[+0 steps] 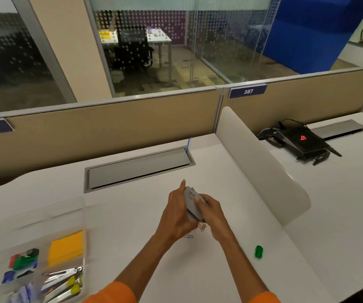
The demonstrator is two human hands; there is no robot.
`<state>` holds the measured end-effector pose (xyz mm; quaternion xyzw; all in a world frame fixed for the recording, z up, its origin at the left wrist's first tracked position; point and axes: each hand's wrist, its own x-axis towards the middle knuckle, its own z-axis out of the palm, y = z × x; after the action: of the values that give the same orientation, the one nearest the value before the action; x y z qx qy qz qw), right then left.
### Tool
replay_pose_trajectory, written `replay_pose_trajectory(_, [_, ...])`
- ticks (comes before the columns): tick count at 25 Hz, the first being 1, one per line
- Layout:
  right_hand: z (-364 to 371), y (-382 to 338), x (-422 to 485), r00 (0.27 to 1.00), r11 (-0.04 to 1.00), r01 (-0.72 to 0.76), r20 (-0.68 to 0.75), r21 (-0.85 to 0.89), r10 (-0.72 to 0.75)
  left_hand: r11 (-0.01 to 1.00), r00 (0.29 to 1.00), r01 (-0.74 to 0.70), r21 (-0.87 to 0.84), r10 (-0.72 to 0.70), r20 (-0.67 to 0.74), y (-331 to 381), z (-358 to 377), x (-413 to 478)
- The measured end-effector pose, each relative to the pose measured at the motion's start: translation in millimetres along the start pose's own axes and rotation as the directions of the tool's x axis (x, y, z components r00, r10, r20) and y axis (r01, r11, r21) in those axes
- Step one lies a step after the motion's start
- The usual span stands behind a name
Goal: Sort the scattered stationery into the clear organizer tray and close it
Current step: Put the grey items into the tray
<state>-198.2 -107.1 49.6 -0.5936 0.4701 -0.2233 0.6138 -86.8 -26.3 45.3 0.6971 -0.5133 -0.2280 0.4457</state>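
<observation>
Now, grey box (191, 202): likely light card, crushable; over desk (121, 219) centre, above loose paper clips (202, 227); hold its flat sides.
Hands: your left hand (176, 213) and right hand (211, 212) both clasp it.
Tray (85, 243): desk's near-left corner.

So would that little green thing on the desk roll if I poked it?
Probably not far: the green thing looks stubby and sits on the flat desk. It looks small, so likely light; its shiny surface might slide on the smooth top.
</observation>
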Motion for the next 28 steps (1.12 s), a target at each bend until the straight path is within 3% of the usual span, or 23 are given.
replay_pose_trajectory(5, [42.8,-11.9,-8.0,0.993,0.988,0.059,0.113,-0.14,-0.043,0.991,0.992,0.125,0.052,-0.124,-0.025,-10.2,-41.9,-34.1])
replay_pose_trajectory(9, [76.6,-26.5,-16.9,0.964,0.963,0.167,0.241,-0.21,-0.115,0.925,0.925,0.341,-0.169,-0.362,-0.114,-19.2,-94.5,-56.4])
replay_pose_trajectory(12, [116.6,-34.5,-25.7,0.926,0.938,0.239,0.351,-0.252,-0.142,0.908,0.884,0.342,-0.241,-0.398,-0.246,-28.5,-136.9,-79.2])
replay_pose_trajectory(18, [209.9,-49.9,-51.8,0.842,0.88,0.359,0.516,-0.313,-0.16,0.77,0.798,0.345,-0.536,-0.542,-0.265,-67.3,-202.2,-131.6])
replay_pose_trajectory(20, [239.2,-53.2,-60.1,0.823,0.893,0.347,0.55,-0.287,-0.143,0.722,0.746,0.335,-0.606,-0.596,-0.298,-80.0,-223.4,-147.4])
replay_pose_trajectory(22, [264.1,-54.7,-65.9,0.853,0.932,0.278,0.506,-0.232,-0.129,0.686,0.683,0.31,-0.658,-0.643,-0.348,-89.4,-241.9,-161.5])
replay_pose_trajectory(25, [297.0,-56.0,-70.2,0.909,0.982,0.059,0.415,-0.179,0.021,0.683,0.571,0.303,-0.665,-0.689,-0.447,-106.1,-266.0,-175.9])
replay_pose_trajectory(28, [326.2,-57.3,-72.2,0.918,0.987,0.007,0.393,-0.16,0.058,0.686,0.498,0.295,-0.665,-0.704,-0.506,-119.3,-284.5,-183.1])
